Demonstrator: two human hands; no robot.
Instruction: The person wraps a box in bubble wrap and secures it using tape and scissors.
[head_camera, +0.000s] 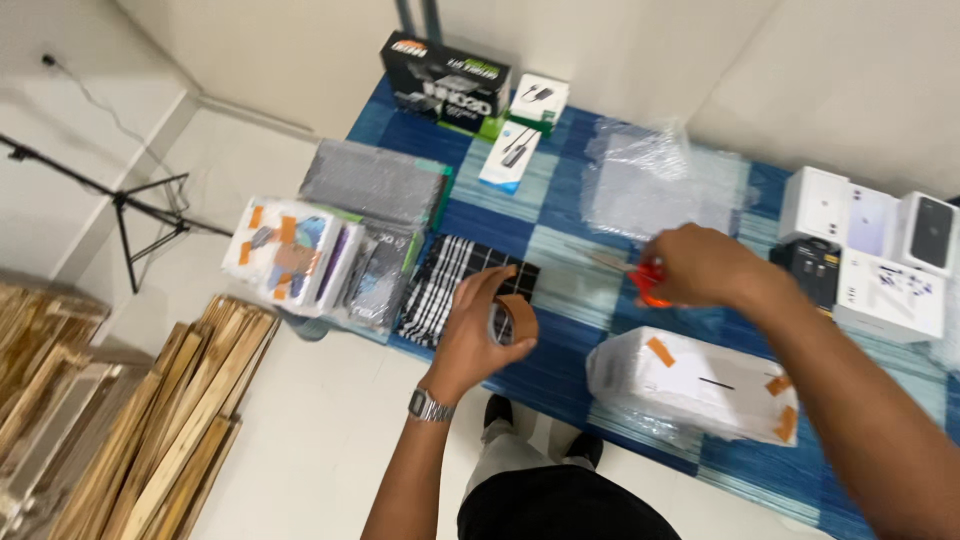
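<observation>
The left hand (478, 330) was wrapped around a roll of brown tape (512, 318), fingers curled over its rim and the roll held up on edge just above the blue checked worktop (560, 375), a grip that kept the loose end within reach. The right hand (700, 265) was clenched on a pair of scissors with orange handles (648, 283), their pale blades pointing left toward the tape, so cutter and tape sat close together over the middle of the cloth. Right below the scissors lay a white parcel in clear wrap (690, 385), already dotted with brown tape tabs at its corners, placed near the front edge where both hands could get at it. A similar taped parcel (285, 250) sat at the far left end, beside a stack of grey padded sleeves (375, 185) and a black-and-white striped cloth (450, 280) under the left hand. Boxed goods were kept at the margins: a black carton (445, 80) and two small white boxes (525, 130) along the back, white phone-type boxes (870, 240) to the right, and a crumpled sheet of bubble wrap (645, 175) between them. Down on the floor, wooden slats (150, 420) and a tripod (130, 215) stood well apart from the work.
</observation>
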